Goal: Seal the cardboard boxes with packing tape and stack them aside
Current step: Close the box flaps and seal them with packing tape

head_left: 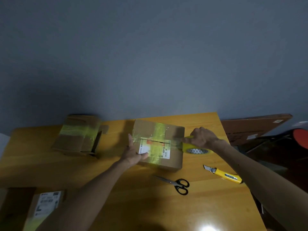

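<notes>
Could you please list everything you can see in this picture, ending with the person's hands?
centre box: 1, brown with yellowish tape, middle of the table
far-left box: 1, brown with yellowish tape, back left of the table
near-left box: 1, brown with a white label, lower left corner of the view
tape roll: 1, yellow, at the centre box's right edge
scissors: 1, black handles, on the table in front of the centre box
utility knife: 1, yellow, on the table right of the scissors
table: 1, orange-brown wood
flat board: 1, reddish brown, beyond the table's right edge
wall: grey-blue, behind
left hand: flat against the centre box's left side
right hand: grips the tape roll
</notes>
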